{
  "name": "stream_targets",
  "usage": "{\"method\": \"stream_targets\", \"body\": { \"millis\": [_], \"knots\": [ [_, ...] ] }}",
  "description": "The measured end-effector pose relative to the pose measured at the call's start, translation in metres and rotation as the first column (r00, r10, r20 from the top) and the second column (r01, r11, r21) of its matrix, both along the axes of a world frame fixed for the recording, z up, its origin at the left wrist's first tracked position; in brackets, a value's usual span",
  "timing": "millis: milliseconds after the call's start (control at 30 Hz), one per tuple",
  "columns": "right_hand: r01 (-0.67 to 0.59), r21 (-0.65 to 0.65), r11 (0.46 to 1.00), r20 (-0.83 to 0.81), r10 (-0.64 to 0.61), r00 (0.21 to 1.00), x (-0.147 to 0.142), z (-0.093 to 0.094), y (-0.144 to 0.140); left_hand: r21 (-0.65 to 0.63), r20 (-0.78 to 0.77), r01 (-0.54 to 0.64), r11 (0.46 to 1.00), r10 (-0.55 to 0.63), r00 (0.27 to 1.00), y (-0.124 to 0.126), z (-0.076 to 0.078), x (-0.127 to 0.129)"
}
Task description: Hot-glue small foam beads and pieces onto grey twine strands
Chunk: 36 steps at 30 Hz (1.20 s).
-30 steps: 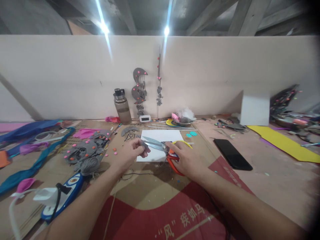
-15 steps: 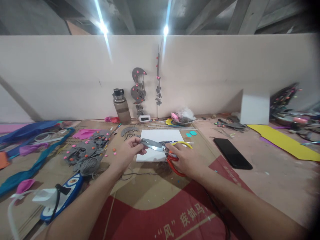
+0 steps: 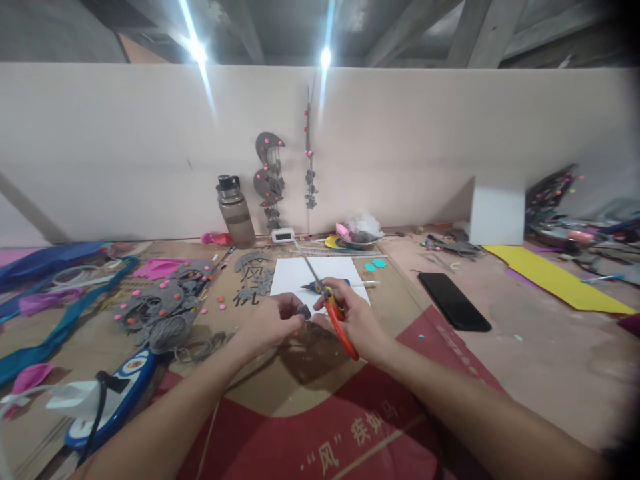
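Observation:
My left hand (image 3: 274, 324) pinches a small dark grey piece, probably felt (image 3: 303, 311), between thumb and fingers. In my right hand (image 3: 356, 319) is a pair of scissors (image 3: 341, 330) with red and yellow handles. Their blades point up and to the left, away from the grey piece. Both hands are close together above the front edge of a white sheet (image 3: 290, 267). On that sheet lies a blue tool with a dark tip and pale stick (image 3: 313, 287), partly hidden behind my right hand. Left of it are grey cut-outs (image 3: 263, 281).
Teal cut-outs (image 3: 379, 263) lie beside the sheet, and a black phone (image 3: 454, 301) further right. A bottle (image 3: 236, 217) and small white clock (image 3: 283, 235) stand by the wall. Grey pieces with coloured balls (image 3: 163, 300) and a blue-and-white power strip (image 3: 117, 400) are at left.
The scissors have swung from pointing left at the grey piece to pointing up and away. My left hand has come nearer my right and lower, still pinching a grey piece.

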State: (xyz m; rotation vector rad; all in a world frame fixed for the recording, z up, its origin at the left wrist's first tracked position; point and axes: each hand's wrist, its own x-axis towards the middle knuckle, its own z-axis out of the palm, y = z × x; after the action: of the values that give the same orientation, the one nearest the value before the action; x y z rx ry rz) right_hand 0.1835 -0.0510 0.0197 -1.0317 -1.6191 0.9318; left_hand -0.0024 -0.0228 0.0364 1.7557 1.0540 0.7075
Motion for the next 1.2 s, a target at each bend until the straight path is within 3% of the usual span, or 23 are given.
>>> {"method": "stream_targets", "body": {
  "millis": [133, 200, 333, 433, 533, 733, 867, 1067, 1200],
  "knots": [
    [-0.010, -0.008, 1.000, 0.036, 0.011, 0.999, -0.005, -0.007, -0.003, 0.091, -0.048, 0.023, 0.996, -0.019, 0.999, -0.006, -0.003, 0.006],
    [-0.010, -0.019, 1.000, 0.016, 0.010, 1.000, -0.006, -0.011, -0.001, 0.068, -0.026, 0.015, 0.998, -0.013, 1.000, -0.008, -0.005, 0.008],
    [0.030, -0.108, 0.994, -0.084, -0.039, 0.996, -0.008, -0.016, 0.004, -0.136, 0.192, -0.028, 0.990, 0.054, 0.980, -0.010, -0.012, 0.013],
    [0.042, -0.143, 0.989, -0.111, -0.058, 0.992, -0.008, -0.015, 0.005, -0.285, 0.377, -0.033, 0.958, 0.143, 0.915, -0.010, -0.015, 0.017],
    [0.057, -0.064, 0.996, -0.030, -0.059, 0.998, -0.007, -0.007, 0.001, -0.329, 0.494, -0.034, 0.944, 0.203, 0.845, -0.009, -0.012, 0.016],
    [0.073, 0.164, 0.984, 0.316, -0.123, 0.941, 0.002, 0.014, -0.010, -0.296, 0.597, -0.113, 0.948, 0.276, 0.754, 0.001, 0.001, 0.001],
    [0.085, 0.316, 0.945, 0.502, -0.243, 0.830, 0.011, 0.018, -0.007, -0.280, 0.615, -0.147, 0.949, 0.294, 0.732, 0.005, 0.008, -0.006],
    [0.036, 0.432, 0.901, 0.757, -0.384, 0.529, 0.020, 0.011, 0.003, -0.325, 0.662, -0.119, 0.938, 0.315, 0.680, 0.005, 0.012, -0.005],
    [0.014, 0.431, 0.902, 0.794, -0.386, 0.469, 0.021, 0.009, 0.004, -0.359, 0.663, -0.096, 0.928, 0.326, 0.674, 0.005, 0.013, -0.005]
  ]
}}
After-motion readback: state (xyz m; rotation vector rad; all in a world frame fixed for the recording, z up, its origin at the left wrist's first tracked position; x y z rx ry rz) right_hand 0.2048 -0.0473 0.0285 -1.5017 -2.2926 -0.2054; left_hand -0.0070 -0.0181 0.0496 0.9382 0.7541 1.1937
